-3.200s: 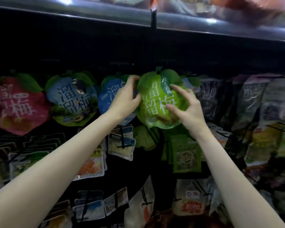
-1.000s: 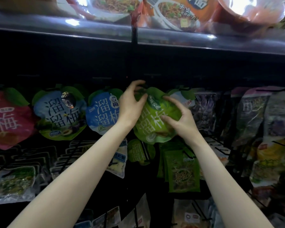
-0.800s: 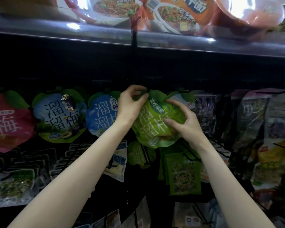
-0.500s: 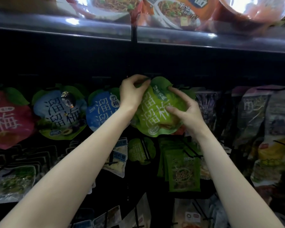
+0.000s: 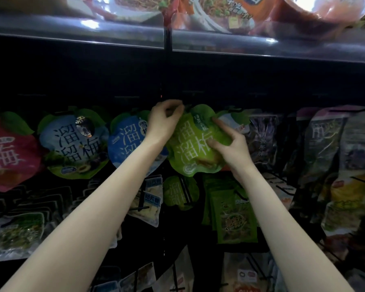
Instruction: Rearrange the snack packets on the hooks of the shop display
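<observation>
1. The hook itself is lost in shadow behind the left hand (image 5: 164,121), which pinches the top of the round green foil snack packet (image 5: 193,148).
2. The right hand (image 5: 230,144) grips its right edge.
3. A blue round packet (image 5: 126,144) hangs just beside, partly covered by the left wrist.

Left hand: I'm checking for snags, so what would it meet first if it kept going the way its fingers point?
The left hand pinches the top of the green packet, fingers aimed up and right. Next in line looks like the dark back panel above the packet; depth is unclear, and any hook there is hidden.
</observation>
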`<state>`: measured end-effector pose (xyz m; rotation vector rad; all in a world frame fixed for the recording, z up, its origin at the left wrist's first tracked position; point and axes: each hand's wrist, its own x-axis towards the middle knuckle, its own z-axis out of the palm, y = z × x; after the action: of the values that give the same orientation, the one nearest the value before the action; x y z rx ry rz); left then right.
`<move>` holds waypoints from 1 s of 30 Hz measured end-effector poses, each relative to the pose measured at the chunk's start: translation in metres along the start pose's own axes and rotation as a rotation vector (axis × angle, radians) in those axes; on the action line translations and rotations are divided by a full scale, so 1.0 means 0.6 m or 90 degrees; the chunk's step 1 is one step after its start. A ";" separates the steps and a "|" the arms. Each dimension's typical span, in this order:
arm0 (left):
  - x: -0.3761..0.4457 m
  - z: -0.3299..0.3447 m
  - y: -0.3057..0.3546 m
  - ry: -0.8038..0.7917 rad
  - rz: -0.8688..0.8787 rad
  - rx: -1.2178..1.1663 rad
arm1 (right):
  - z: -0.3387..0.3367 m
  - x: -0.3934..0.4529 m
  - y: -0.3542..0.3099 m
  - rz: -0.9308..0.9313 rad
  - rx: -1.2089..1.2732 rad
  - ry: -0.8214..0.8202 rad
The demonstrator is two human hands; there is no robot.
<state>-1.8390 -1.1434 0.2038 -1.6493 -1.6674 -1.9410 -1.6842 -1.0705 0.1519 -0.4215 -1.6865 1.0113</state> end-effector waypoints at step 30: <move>-0.312 0.066 -0.278 -0.259 -0.069 0.262 | 0.116 -0.071 0.403 0.221 -0.150 -0.032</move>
<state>-1.8463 -1.1471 -0.0499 -1.8893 -2.1555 -1.2237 -1.7813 -0.9896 -0.0700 -0.8731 -1.8234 1.0790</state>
